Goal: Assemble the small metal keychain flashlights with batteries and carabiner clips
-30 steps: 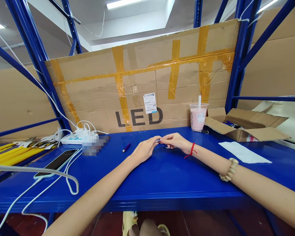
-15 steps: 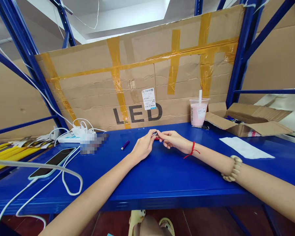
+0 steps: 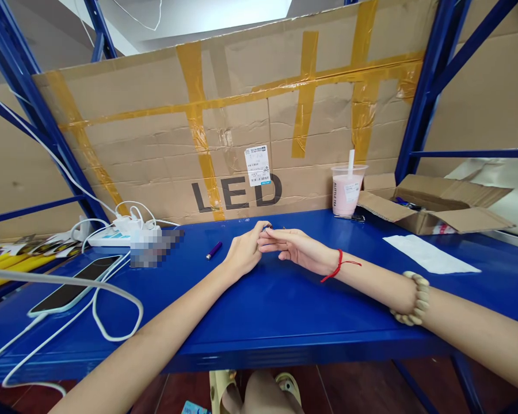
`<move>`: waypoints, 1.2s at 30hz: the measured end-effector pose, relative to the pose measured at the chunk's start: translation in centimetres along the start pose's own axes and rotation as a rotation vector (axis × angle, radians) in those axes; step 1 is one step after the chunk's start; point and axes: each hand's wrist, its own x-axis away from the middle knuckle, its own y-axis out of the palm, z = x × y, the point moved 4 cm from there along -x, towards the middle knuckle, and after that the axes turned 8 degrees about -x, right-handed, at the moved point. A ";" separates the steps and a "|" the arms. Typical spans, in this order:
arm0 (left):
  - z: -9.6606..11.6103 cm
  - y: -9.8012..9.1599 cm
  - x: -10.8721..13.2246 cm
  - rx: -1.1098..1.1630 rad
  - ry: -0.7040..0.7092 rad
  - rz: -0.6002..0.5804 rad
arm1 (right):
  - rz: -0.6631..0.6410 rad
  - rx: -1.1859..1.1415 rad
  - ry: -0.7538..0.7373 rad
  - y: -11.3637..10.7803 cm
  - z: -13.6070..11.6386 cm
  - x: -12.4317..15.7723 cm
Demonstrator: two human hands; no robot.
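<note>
Two hands here, left [image 3: 244,253] and right [image 3: 300,247], together over the middle of one blue shelf [image 3: 285,322], fingertips meeting. Between them there's one small dark thing [image 3: 267,226], mostly hidden, so I can't tell what it is or whether either hand is really clamped on it. Right arm's got two bands: one red string [image 3: 339,265], one set of beads [image 3: 421,299].

Just left of the left hand lies one purple tube [image 3: 214,250]. Further left, one phone [image 3: 75,286] and one power strip [image 3: 107,238]. Over on the right: one pink drink [image 3: 346,195] with one straw [image 3: 351,161], one open box [image 3: 423,223], one white sheet [image 3: 431,254]. Cardboard [image 3: 155,144] behind has three big letters, LED, and one label [image 3: 257,165].
</note>
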 end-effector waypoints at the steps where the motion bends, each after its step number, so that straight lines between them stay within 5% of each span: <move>1: 0.0 0.0 0.0 -0.014 0.007 -0.006 | -0.018 -0.010 -0.002 0.2 0.0 0.1; 19: 1.8 0.0 0.3 -0.009 0.047 -0.101 | -0.172 0.071 0.068 1.8 1.0 1.2; 29: 1.1 1.4 -0.2 -0.036 0.082 -0.054 | -0.208 0.096 0.066 1.7 1.5 1.2; 36: 1.5 0.6 0.2 0.034 0.059 -0.136 | -0.099 0.112 0.043 1.5 1.4 1.0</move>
